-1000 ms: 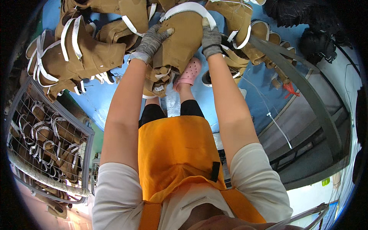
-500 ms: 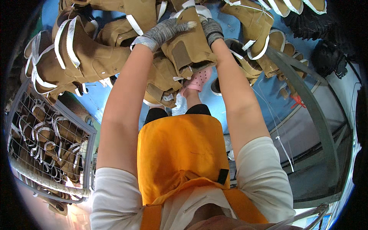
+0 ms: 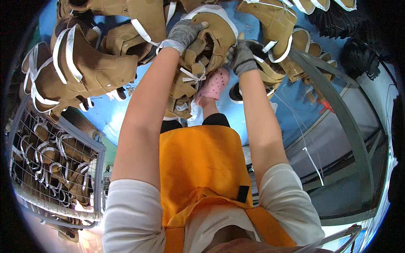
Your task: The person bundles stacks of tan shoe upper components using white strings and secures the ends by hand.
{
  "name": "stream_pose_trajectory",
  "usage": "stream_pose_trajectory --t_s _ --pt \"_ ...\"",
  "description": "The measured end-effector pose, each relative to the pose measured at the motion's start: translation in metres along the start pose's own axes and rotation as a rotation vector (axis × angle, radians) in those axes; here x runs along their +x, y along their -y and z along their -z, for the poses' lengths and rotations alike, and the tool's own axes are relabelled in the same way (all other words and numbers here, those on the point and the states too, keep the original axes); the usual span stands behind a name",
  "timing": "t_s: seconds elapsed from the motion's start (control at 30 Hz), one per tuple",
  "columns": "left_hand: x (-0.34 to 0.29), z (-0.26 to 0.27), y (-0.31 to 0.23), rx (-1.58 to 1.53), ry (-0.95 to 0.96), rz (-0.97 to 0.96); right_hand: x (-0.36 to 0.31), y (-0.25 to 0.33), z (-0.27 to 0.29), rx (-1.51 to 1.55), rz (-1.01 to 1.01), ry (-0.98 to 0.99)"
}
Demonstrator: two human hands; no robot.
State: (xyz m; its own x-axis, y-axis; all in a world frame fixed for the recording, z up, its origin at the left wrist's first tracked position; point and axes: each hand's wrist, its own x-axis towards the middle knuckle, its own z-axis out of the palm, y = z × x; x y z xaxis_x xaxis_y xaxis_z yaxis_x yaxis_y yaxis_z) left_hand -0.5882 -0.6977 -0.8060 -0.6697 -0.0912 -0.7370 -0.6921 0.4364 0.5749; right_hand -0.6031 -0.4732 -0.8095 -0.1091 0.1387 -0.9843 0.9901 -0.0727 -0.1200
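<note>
A tan boot upper (image 3: 221, 31) with a white band along its edge is held out in front of me, its opening turned toward me. My left hand (image 3: 184, 34), in a grey knit glove, is closed on its left side with the thumb over the top. On the other side my right hand (image 3: 244, 55), gloved too, grips the lower right edge, thumb up and fingertips partly hidden behind the upper. Right below lies another tan boot upper (image 3: 182, 90), tied with a white strip.
Stacks of tan boot uppers (image 3: 93, 63) with white strips lie left on the blue surface (image 3: 109, 122). A wire cage (image 3: 99, 168) holding several uppers stands lower left. My foot wears a pink clog (image 3: 216, 82). At right are a grey metal frame (image 3: 350, 126) and black bundles (image 3: 358, 59).
The upper has turned in my hands, so its opening and inside show instead of its outer shaft. My right hand has shifted down and slightly right; my left hand moved slightly right.
</note>
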Motion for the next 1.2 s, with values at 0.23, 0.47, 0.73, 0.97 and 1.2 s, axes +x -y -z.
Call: stream_pose_trajectory --t_s 0.23,0.47,0.73,0.97,1.2 --pt "-0.002 0.005 0.001 0.213 0.075 -0.095 0.053 -0.073 0.003 0.197 0.253 0.165" --pt "-0.015 0.003 0.013 0.25 -0.002 -0.014 0.051 -0.069 0.002 -0.633 0.565 -0.216" --pt "0.019 -0.02 0.048 0.492 -0.068 -0.109 0.048 -0.047 -0.003 -0.99 0.6 -0.217" --pt "-0.17 0.023 -0.01 -0.126 -0.325 -0.098 -0.085 -0.062 0.04 -0.568 0.91 -0.271" --pt "-0.223 -0.006 -0.007 0.397 -0.021 -0.171 -0.213 -0.04 -0.019 -1.064 1.449 0.092"
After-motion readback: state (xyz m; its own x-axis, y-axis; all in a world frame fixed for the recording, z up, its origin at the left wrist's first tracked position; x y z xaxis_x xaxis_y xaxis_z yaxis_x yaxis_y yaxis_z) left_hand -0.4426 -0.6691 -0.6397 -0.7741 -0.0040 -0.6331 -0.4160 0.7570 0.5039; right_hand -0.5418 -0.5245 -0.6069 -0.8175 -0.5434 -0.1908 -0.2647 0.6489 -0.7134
